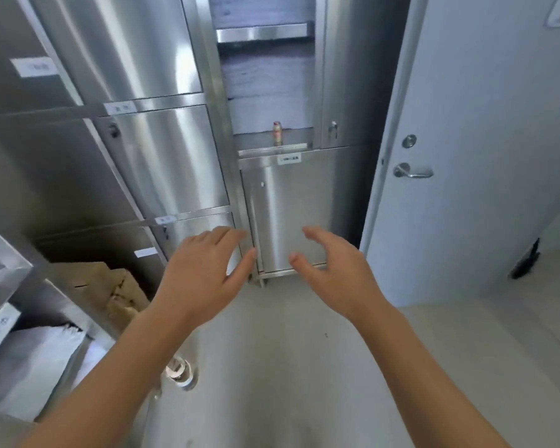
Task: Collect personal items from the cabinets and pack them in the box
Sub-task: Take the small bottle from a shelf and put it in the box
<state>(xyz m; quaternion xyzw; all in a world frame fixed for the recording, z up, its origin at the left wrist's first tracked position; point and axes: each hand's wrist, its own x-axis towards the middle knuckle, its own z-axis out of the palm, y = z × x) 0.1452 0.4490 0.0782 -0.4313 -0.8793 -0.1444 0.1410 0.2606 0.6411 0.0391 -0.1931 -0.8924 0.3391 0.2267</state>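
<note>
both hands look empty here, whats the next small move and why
Probably raise the right hand to the small red-topped bottle standing on the open stainless steel cabinet shelf: that hand and the left hand hold nothing, and the bottle stands unobstructed at the shelf's front.

Grey floor with metal drain, pale door with lever handle at right

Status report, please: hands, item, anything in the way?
Left hand and right hand open, holding nothing. Small bottle upright on open cabinet shelf, untouched. Nothing blocking it.
</note>
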